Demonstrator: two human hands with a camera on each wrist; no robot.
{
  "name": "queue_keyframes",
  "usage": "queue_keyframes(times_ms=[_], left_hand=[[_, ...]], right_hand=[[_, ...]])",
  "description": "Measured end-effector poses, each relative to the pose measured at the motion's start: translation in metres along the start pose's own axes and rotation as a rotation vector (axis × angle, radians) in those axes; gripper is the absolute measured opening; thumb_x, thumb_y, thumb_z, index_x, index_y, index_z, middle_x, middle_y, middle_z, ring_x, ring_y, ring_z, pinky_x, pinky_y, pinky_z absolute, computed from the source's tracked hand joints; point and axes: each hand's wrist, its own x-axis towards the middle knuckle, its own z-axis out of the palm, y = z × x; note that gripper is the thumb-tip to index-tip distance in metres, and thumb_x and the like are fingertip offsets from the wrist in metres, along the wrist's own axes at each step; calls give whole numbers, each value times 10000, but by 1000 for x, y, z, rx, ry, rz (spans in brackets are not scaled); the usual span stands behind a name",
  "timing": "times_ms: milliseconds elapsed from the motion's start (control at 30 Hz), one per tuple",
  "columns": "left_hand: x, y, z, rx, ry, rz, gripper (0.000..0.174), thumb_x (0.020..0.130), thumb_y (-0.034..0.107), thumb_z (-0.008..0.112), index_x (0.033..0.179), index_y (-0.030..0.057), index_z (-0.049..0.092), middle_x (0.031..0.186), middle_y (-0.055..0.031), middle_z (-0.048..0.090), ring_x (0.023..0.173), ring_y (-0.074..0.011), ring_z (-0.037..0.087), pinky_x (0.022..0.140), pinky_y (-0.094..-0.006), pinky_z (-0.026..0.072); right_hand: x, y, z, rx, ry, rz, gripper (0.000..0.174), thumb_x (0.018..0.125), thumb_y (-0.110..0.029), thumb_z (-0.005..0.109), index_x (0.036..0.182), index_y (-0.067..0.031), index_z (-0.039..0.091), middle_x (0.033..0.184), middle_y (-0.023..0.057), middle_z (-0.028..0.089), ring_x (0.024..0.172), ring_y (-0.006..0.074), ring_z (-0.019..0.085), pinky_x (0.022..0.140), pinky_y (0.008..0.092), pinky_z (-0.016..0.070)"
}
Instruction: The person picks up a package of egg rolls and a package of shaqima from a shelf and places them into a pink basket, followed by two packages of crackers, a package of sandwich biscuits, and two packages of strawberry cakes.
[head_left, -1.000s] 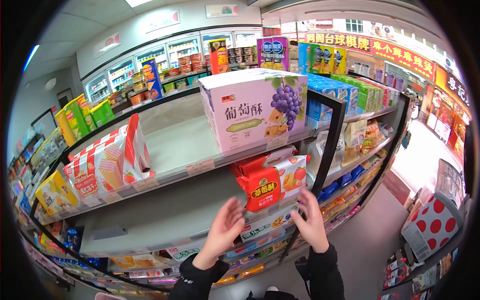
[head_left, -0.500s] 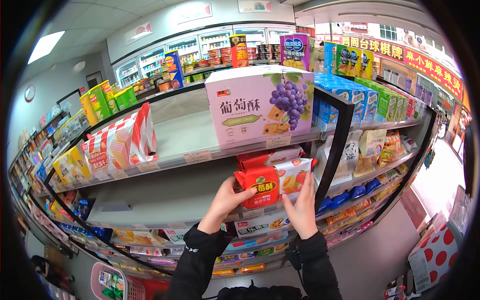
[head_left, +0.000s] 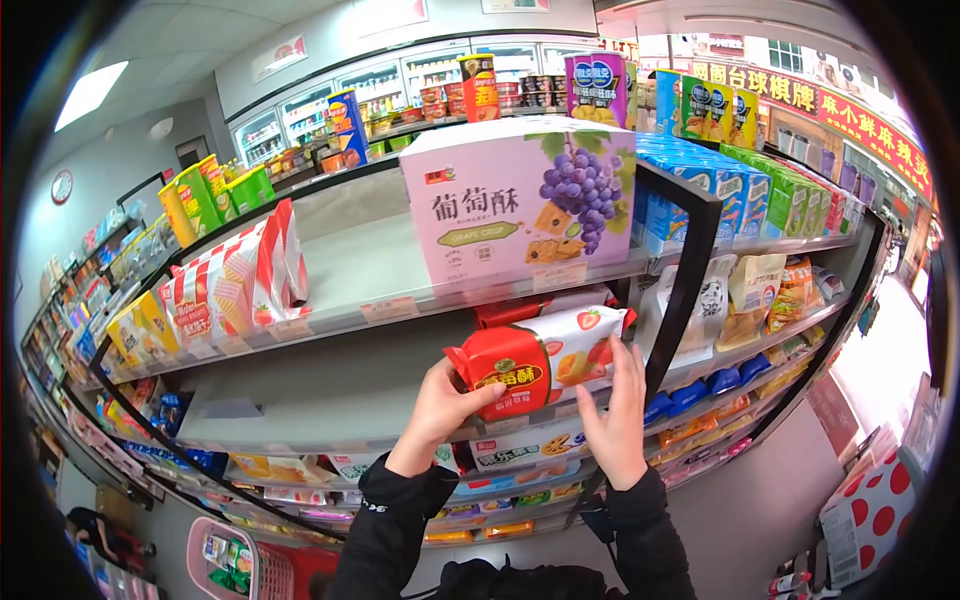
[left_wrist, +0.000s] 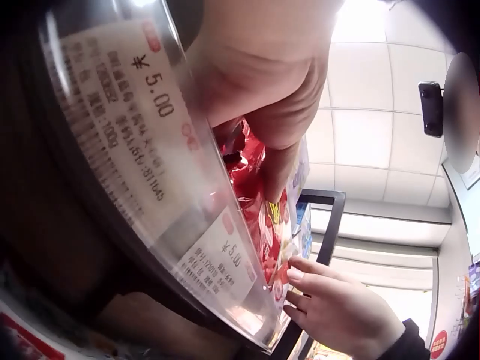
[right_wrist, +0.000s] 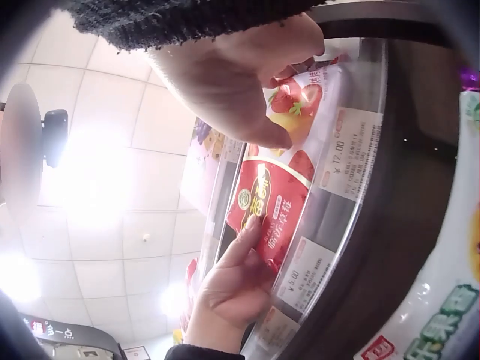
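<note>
A red and white strawberry biscuit packet (head_left: 550, 362) is held between both hands at the middle shelf, a second red packet (head_left: 515, 309) behind it. My left hand (head_left: 436, 412) grips its red end, the thumb across the front, also plain in the right wrist view. At the white end is my right hand (head_left: 614, 420); in the right wrist view this hand (right_wrist: 232, 86) has its thumb on the packet's front (right_wrist: 281, 187) and its fingers around the end. The left wrist view shows the left hand (left_wrist: 262, 67) close up, over red wrapping.
Above stands a large grape biscuit box (head_left: 520, 210) on the upper shelf, with wafer bags (head_left: 235, 275) farther left. A black shelf post (head_left: 682, 290) rises just right of the right hand. Price labels line the shelf edge (head_left: 350, 312). A pink basket (head_left: 270, 570) is at lower left.
Both hands came in from in front of the packet and took hold of its ends. Over the last half second its top has tipped toward me, and it sits slightly apart from the packet behind.
</note>
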Motion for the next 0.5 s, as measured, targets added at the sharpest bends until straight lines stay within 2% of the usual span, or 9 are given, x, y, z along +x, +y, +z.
queue_keyframes(times_ms=[100,333,400,467,500], left_hand=[[-8,6,-15,-15,2,24,415,678,65,670,1030,-31,474,936,-85,564,822,-128,544,722,-261,455],[-49,20,-62,-103,-11,11,439,672,77,673,1043,-29,464,969,-79,554,868,-128,529,761,-272,439],[-65,23,-77,-158,-29,-9,443,676,73,667,1053,-28,456,979,-82,550,880,-133,527,775,-275,435],[-82,25,-90,-212,-38,-46,469,683,73,660,1080,-29,430,1002,-91,538,907,-140,517,795,-283,429],[-91,23,-97,-234,-29,-63,471,685,70,659,1082,-29,427,1009,-91,534,912,-141,516,797,-283,428]], right_hand=[[3,-12,0,21,18,-79,502,728,-38,515,1202,-38,350,1183,144,385,1180,343,251,952,391,224],[-7,-53,13,51,-10,-200,393,751,4,473,1139,-40,434,1094,139,460,1139,348,318,919,390,269],[-8,-72,16,25,14,-232,338,760,12,459,1094,-40,476,1038,133,493,1109,346,356,910,392,281],[-9,-85,19,18,-48,-286,311,763,16,458,1066,-41,497,1004,130,508,1063,338,403,896,395,300],[-11,-95,25,43,-31,-282,305,759,30,458,1055,-33,500,975,135,517,993,327,457,868,388,336]])
